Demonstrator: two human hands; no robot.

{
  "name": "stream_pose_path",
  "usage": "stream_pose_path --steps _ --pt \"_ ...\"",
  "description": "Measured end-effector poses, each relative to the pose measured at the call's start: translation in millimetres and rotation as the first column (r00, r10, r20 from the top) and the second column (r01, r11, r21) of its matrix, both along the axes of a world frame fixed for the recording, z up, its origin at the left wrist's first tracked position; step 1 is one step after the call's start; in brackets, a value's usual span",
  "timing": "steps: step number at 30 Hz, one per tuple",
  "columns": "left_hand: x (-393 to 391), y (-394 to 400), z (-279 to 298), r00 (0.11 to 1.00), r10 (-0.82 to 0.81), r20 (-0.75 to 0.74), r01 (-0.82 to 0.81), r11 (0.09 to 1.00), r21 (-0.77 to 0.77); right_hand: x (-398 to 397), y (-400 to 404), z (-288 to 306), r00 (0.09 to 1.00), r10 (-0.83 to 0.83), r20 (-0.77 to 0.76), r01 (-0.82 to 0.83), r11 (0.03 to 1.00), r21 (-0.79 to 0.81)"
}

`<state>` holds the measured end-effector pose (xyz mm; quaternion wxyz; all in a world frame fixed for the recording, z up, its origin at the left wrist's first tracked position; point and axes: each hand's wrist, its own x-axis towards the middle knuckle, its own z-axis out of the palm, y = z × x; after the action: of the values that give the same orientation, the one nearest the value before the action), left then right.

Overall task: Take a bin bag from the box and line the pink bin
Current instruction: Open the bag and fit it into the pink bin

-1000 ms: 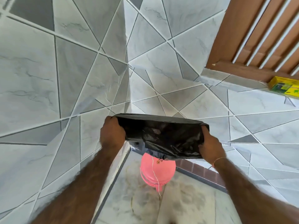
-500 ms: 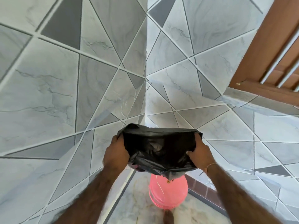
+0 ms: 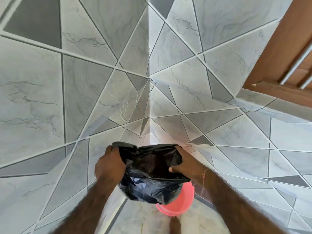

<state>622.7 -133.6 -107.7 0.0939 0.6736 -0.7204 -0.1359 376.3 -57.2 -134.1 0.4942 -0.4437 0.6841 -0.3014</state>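
Observation:
A black bin bag (image 3: 148,176) hangs with its mouth held wide between both hands. My left hand (image 3: 108,164) grips the left edge of the mouth. My right hand (image 3: 184,163) grips the right edge, thumb inside the rim. Directly below stands the pink bin (image 3: 179,203) on the floor in the corner; the bag's lower part covers most of the bin's opening. Whether the bag touches the bin I cannot tell. The box is not in view.
Two grey tiled walls meet in a corner (image 3: 149,98) just behind the bin. A brown wooden window frame (image 3: 283,65) with bars is at the upper right. My toes (image 3: 175,223) show on the marble floor in front of the bin.
Both hands have lowered the bag toward the bin and drawn closer together. The view has tilted up and left, so the yellow box on the ledge has left the frame.

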Motion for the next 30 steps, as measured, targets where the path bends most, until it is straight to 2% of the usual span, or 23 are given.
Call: stream_pose_path --steps 4,8,18,21,24,27,30 --pt "-11.0 1.5 -14.1 0.999 -0.034 0.027 0.031 0.994 0.104 -15.4 -0.1 -12.7 1.0 0.02 0.01 -0.021 0.997 0.072" --pt "-30.7 6.3 -44.9 0.991 -0.102 -0.092 0.117 0.977 0.179 -28.3 0.1 -29.6 0.994 -0.1 0.039 0.097 0.993 0.071" --pt "-103.3 0.0 -127.8 0.963 -0.201 -0.18 0.25 0.917 0.312 -81.3 1.5 -103.4 0.931 -0.319 -0.178 0.344 0.929 0.134" --pt "-120.4 -6.1 -152.4 0.964 -0.227 -0.135 0.26 0.908 0.328 -101.9 3.0 -126.1 0.905 -0.364 -0.22 0.398 0.908 0.133" --pt "-135.1 -6.3 -173.8 0.98 -0.139 -0.142 0.183 0.912 0.366 -122.1 2.4 -149.9 0.88 -0.386 -0.278 0.437 0.886 0.154" --pt "-136.9 -5.1 -195.9 0.99 -0.083 -0.114 0.121 0.915 0.386 -133.4 4.7 -177.1 0.878 -0.348 -0.328 0.424 0.884 0.196" --pt "-136.5 -4.3 -217.9 0.993 -0.07 -0.094 0.106 0.88 0.463 -137.3 1.7 -206.0 0.885 -0.325 -0.334 0.419 0.868 0.267"
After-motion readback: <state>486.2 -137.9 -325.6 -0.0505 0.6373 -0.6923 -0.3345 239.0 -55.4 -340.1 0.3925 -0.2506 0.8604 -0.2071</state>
